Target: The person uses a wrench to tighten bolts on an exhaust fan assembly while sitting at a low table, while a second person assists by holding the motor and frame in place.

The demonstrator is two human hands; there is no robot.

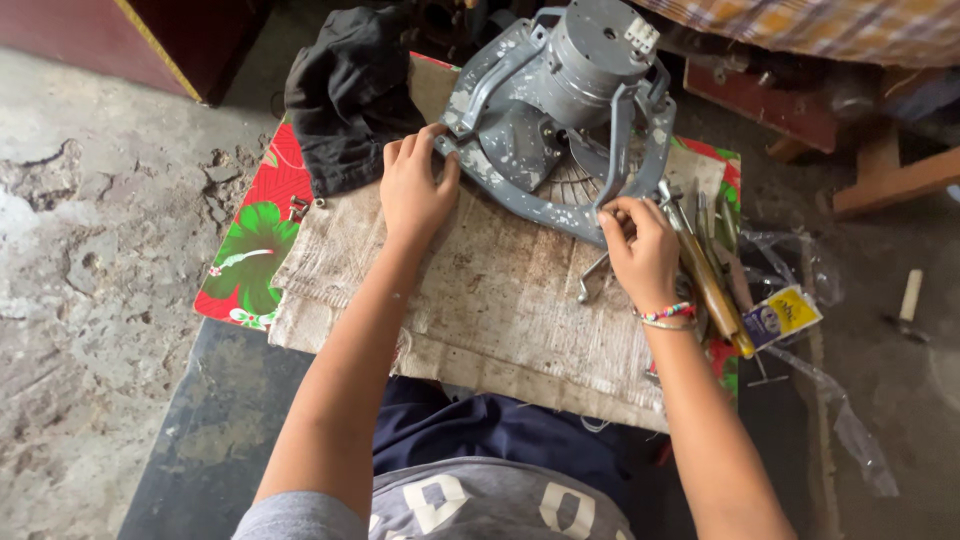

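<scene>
A grey, paint-flecked fan motor with its round frame (560,110) lies on a dirty woven sack (480,300) in front of me. My left hand (415,190) grips the frame's left rim, fingers curled over the edge. My right hand (640,245), with bead bracelets at the wrist, pinches at the frame's lower right rim; whether it holds a small part I cannot tell. A bent metal piece (592,278) lies on the sack just left of that hand.
A black cloth (345,95) is bunched at the back left. Wooden-handled tools (710,285) and a small yellow packet (785,315) lie at the right. A red floral sheet (255,240) sticks out under the sack. Cracked concrete floor (90,260) spreads left; wooden pieces (890,175) sit far right.
</scene>
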